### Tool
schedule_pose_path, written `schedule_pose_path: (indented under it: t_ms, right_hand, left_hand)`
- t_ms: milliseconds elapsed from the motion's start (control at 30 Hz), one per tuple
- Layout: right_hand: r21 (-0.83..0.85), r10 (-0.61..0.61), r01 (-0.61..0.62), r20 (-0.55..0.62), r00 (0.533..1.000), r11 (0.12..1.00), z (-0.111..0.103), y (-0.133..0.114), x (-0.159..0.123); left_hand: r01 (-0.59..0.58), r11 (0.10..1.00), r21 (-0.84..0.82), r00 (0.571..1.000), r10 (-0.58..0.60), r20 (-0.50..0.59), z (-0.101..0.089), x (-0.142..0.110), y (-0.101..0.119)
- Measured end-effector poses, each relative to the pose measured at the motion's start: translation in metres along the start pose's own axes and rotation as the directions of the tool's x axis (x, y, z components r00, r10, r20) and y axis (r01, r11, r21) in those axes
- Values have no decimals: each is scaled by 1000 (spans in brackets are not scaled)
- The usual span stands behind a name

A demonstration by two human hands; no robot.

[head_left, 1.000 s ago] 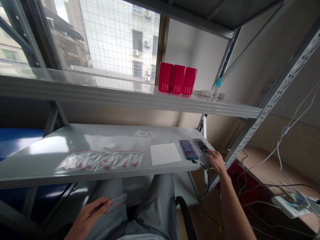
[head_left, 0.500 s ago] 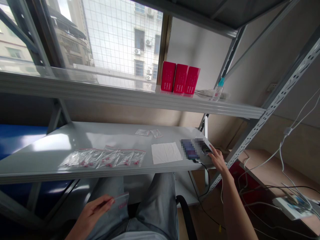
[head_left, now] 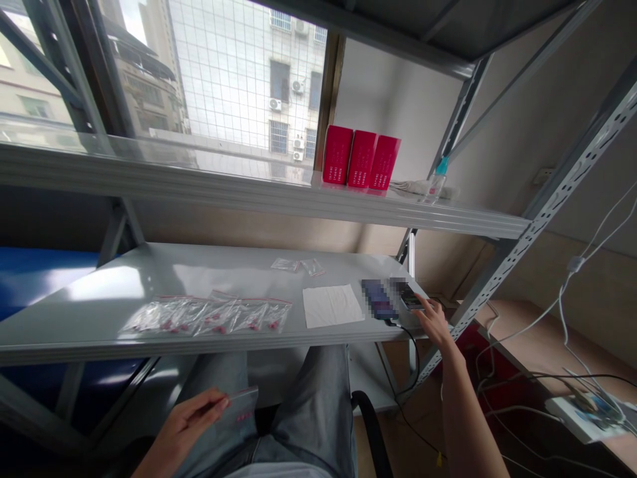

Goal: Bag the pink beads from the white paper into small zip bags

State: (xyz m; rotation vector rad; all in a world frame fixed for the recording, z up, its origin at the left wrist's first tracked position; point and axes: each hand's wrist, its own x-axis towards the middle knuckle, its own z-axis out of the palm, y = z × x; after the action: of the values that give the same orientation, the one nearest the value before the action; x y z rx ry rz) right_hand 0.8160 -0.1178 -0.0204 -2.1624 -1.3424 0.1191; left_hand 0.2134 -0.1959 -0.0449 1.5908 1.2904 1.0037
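Over my lap, my left hand [head_left: 194,419] pinches the edge of a small clear zip bag [head_left: 243,408] with reddish marks or bits low in it. At the right end of the shelf, my right hand [head_left: 432,318] reaches out with its fingers stretched over the near right part of a dark phone [head_left: 407,293]. Its fingertips appear to touch that phone, though contact is hard to make out. A second phone [head_left: 379,300], with a black cable plugged into its near end, lies just left of it. Both phone screens are partly blurred.
Several clear zip bags [head_left: 213,315] with small red pieces lie along the shelf's front left. Behind are two small clear bags [head_left: 298,265]. A white cloth or tissue [head_left: 332,307] lies mid-shelf. Red boxes [head_left: 361,158] stand on the upper shelf. Cables [head_left: 560,285] hang at right.
My right hand's fingers have shifted slightly on the phone, from its right edge toward its screen. My left hand still holds the zip bag in nearly the same spot.
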Motion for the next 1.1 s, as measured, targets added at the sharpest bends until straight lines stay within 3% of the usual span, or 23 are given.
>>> schedule_pose_path:
  t_ms: [167, 267, 367, 433, 467, 500, 567, 600, 633, 667, 700, 767, 867, 1000, 1100]
  right_hand:
    - [33, 8, -9, 12, 1000, 999, -6, -2, 1]
    - [100, -11, 25, -137, 990, 995, -16, -19, -12]
    - [270, -101, 222, -398, 912, 937, -19, -68, -58]
    - [426, -246, 383, -342, 907, 820, -11, -114, -108]
    - [494, -382, 442, -224, 897, 748, -4, -139, -135]
    - [557, -575, 509, -66, 815, 656, 4, -163, -161]
    - [648, -851, 580, 222, 476, 493, 25, -205, -206]
    - [685, -893, 580, 272, 358, 441, 36, -222, -222]
    - [709, -908, 569, 304, 287, 417, 47, -235, -233]
    - [729, -911, 546, 315, 266, 412, 58, -245, -240]
    - [748, -904, 512, 315, 288, 423, 67, -253, -243]
    - [785, -866, 402, 324, 381, 471, 81, -262, -238]
    - [828, -773, 196, 367, 518, 525, 84, -266, -216]
    - [868, -657, 7, 370, 657, 496, 65, -258, -181]
    - [877, -617, -78, 394, 681, 475, 57, -238, -170]
  left_hand:
    - [-2, 1000, -1, 1000, 2, 1, 1, 0, 1]
    - [-6, 1000, 4, 1000, 6, 9, 3, -1, 5]
    - [-37, 999, 10, 999, 37, 32, 8, -4, 10]
    - [-92, 996, 13, 994, 91, 67, 14, -5, 15]
    - [-133, 991, 12, 987, 132, 89, 17, -6, 18]
    - [-177, 984, 12, 978, 174, 115, 21, -7, 22]
    - [-251, 968, 23, 956, 244, 160, 28, -10, 28]
    - [-276, 961, 35, 948, 266, 173, 30, -13, 32]
    - [-291, 955, 52, 944, 278, 180, 32, -15, 34]
    - [-299, 951, 71, 942, 283, 180, 32, -17, 37]
    - [-303, 949, 90, 943, 285, 172, 31, -17, 40]
    - [-302, 945, 123, 949, 286, 134, 25, -13, 46]
    - [-272, 951, 150, 962, 268, 42, 6, 13, 64]
    - [-197, 968, 154, 974, 211, -78, -20, 84, 92]
    - [-174, 931, 322, 983, 186, -6, -32, 138, 96]
